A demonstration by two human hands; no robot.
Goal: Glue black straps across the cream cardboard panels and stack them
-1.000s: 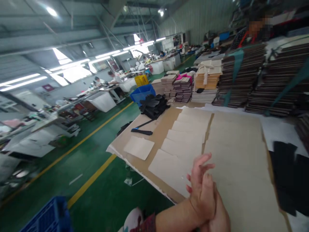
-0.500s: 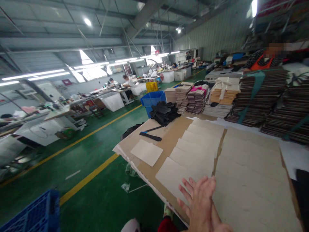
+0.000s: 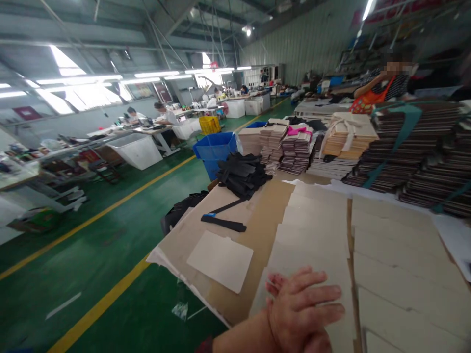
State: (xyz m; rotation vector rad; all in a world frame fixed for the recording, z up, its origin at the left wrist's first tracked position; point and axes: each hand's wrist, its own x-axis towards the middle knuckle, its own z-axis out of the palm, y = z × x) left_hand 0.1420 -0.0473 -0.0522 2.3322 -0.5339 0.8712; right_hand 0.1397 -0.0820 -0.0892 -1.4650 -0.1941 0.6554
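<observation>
At bottom centre, the left hand is held, fingers loosely spread, against the right hand, whose fingers are too hidden to judge. Beyond, overlapping pale sheets are laid flat on the desk; probably light and stiff, they are best pinched at an edge.

L hand against R hand over beige panels, blk strips beyond

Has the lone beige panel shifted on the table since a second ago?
No. The lone beige panel keeps its place against the table corner; only the camera's view has shifted.
</observation>
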